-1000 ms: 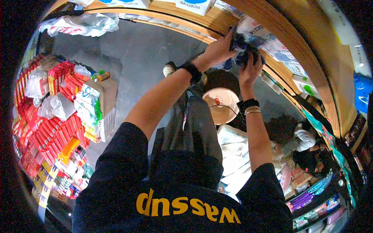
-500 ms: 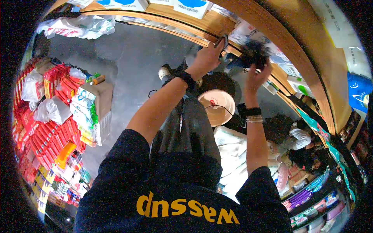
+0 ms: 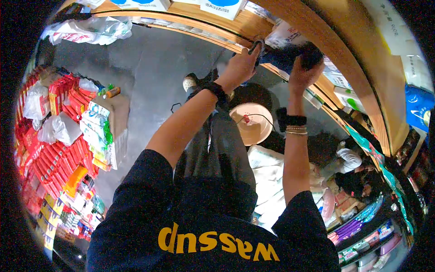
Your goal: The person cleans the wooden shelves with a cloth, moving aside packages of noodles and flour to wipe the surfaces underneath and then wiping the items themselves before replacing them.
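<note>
My left hand (image 3: 241, 69) reaches to the wooden shelf edge (image 3: 213, 32), its fingers closed round a small dark grey object (image 3: 258, 50) whose kind I cannot tell. To the right, my right hand (image 3: 304, 76) is closed on a dark cloth (image 3: 311, 55), bunched up at the fingers. The cloth's darker part stretches left along the shelf front, towards my left hand. White printed packages (image 3: 285, 35) stand on the shelf just behind the cloth. Below and between my arms, a pale pink basin (image 3: 254, 131) sits on the floor.
Red packets (image 3: 59, 158) are piled beside a cardboard box (image 3: 118, 113) on the left. A white plastic bag (image 3: 90, 31) lies at the upper left. White sacks (image 3: 268, 181) lie under my right arm. A person (image 3: 349, 158) is low down at the right, near stocked shelves.
My right hand has moved slightly up and right, and its fingers have closed round the cloth from a looser, spread hold. My left hand has stayed nearly in place.
</note>
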{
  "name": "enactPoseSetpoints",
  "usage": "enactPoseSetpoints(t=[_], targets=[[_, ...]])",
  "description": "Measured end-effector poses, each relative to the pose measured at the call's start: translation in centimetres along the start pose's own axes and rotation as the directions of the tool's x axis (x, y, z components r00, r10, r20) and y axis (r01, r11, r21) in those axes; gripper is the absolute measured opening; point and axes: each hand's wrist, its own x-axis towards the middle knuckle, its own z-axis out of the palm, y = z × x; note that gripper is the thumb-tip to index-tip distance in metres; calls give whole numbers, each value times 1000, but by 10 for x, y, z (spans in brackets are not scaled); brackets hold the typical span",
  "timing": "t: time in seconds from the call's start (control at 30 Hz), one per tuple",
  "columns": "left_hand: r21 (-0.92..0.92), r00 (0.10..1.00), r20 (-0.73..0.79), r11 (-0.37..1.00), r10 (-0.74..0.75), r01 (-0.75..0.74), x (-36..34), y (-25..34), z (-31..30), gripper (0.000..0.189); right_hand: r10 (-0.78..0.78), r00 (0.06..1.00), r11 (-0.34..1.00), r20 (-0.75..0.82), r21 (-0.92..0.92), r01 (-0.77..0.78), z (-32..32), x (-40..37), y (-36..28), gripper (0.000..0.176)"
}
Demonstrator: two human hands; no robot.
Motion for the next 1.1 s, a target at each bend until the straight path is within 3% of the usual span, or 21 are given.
enactPoseSetpoints(t=[0.1, 0.13, 0.2, 0.23, 0.27, 0.33, 0.47, 0.57, 0.63, 0.67, 0.73, 0.8, 0.87, 0.9, 0.97, 1.0, 1.07, 1.1], targets=[[42, 1000, 15, 999, -7, 6, 0, 1, -4, 79, 315, 930, 916, 191, 193, -350, 9, -15, 6, 42], [79, 999, 36, 997, -19, 16, 0, 2, -3, 78, 319, 928, 915, 192, 192, -354, 8, -19, 9, 42], [67, 999, 31, 998, -21, 19, 0, 2, -2, 78, 480, 736, 870, 477, -152, -469, 6, -25, 15, 55], [55, 999, 21, 998, -25, 24, 1, 2, -1, 77, 470, 732, 873, 494, -134, -470, 4, -28, 14, 57], [53, 1000, 21, 998, -23, 22, 2, 2, -1, 77, 470, 733, 873, 492, -136, -469, 7, -33, 19, 57], [66, 999, 24, 997, -47, 45, 3, 1, 0, 76, 378, 816, 922, 438, -261, -287, 14, -41, 27, 58], [69, 997, 32, 995, -73, 71, 3, 4, -1, 74, 373, 811, 928, 450, -182, -326, 14, -43, 32, 56], [106, 998, 30, 993, -64, 60, 1, 3, -2, 71, 269, 869, 959, 415, -195, -204, 11, -45, 31, 55], [112, 1000, -6, 993, -25, 25, 1, 0, 0, 68, 406, 769, 899, 494, -64, -433, 4, -35, 26, 53], [115, 1000, -10, 993, -25, 26, 2, -1, 0, 68, 403, 771, 900, 493, -59, -432, 0, -30, 25, 53], [120, 999, 34, 993, -18, 14, 4, -2, 0, 67, 579, 790, 811, 200, -44, -584, -13, -20, 34, 29], [136, 998, 45, 990, -37, 30, 3, 2, -5, 67, 418, 903, 898, -99, 197, -394, -36, -2, 46, 28], [148, 997, 59, 988, -54, 44, 3, 2, -4, 67, 291, 918, 912, -269, 368, -181, -62, 35, 13, 26], [132, 999, 34, 991, -42, 38, 3, 0, -1, 67, 291, 918, 913, -270, 366, -182, -68, 46, 10, 26], [115, 1000, 9, 993, -30, 29, 3, -2, 2, 66, 148, 912, 953, -382, 301, -29, -81, 63, 20, 27], [108, 1000, -1, 994, -13, 13, 2, -2, 1, 67, 148, 913, 953, -381, 300, -30, -85, 70, 44, 27], [98, 1000, -9, 995, 3, -2, 1, -2, 1, 67, -68, 996, 995, -55, -75, 64, -87, 81, 98, 29], [89, 1000, -5, 996, -17, 17, 1, 0, 1, 67, -69, 996, 995, -54, -77, 65, -81, 80, 86, 29]])
